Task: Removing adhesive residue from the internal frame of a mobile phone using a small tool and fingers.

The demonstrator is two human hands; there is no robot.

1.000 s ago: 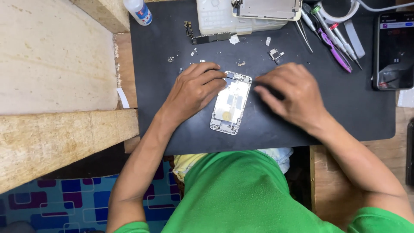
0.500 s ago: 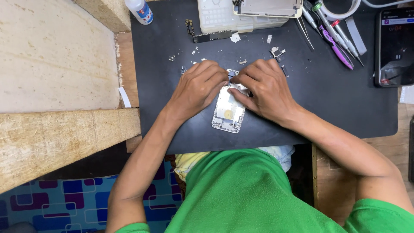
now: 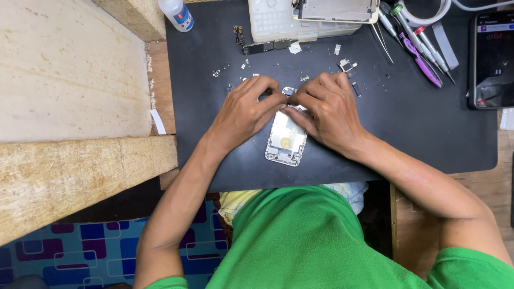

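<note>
- Seen from above, a person in a green shirt leans over a dark mat [image 3: 407, 139] laid on a wooden worktop.
- An opened white phone body [image 3: 287, 140] lies flat at the middle of the mat, inner side up, its long axis running away from the person.
- The left hand [image 3: 243, 112] rests over the far-left corner of the phone body, its fingers [image 3: 273, 103] bunched together and pressed on the top edge.
- The right hand [image 3: 327, 107] comes in from the far-right corner, fingertips pinched close and meeting the left hand's at the same spot; whether they grip a small part there cannot be told.
- The step in hand looks like fine work at the phone body's top end, seating or freeing a tiny component.
- The next move likely calls for steady, light pressure with both hands, keeping the phone body from sliding on the mat.
- Beyond the phone body lie loose screws and small metal parts [image 3: 345, 65], a white tray [image 3: 278, 24] and a circuit strip [image 3: 262, 47].
- Far right of the phone body are screwdrivers and tweezers [image 3: 417, 45], and a second phone with a lit screen [image 3: 493, 59].
- Far left of it stands a small bottle [image 3: 175, 13].
</note>
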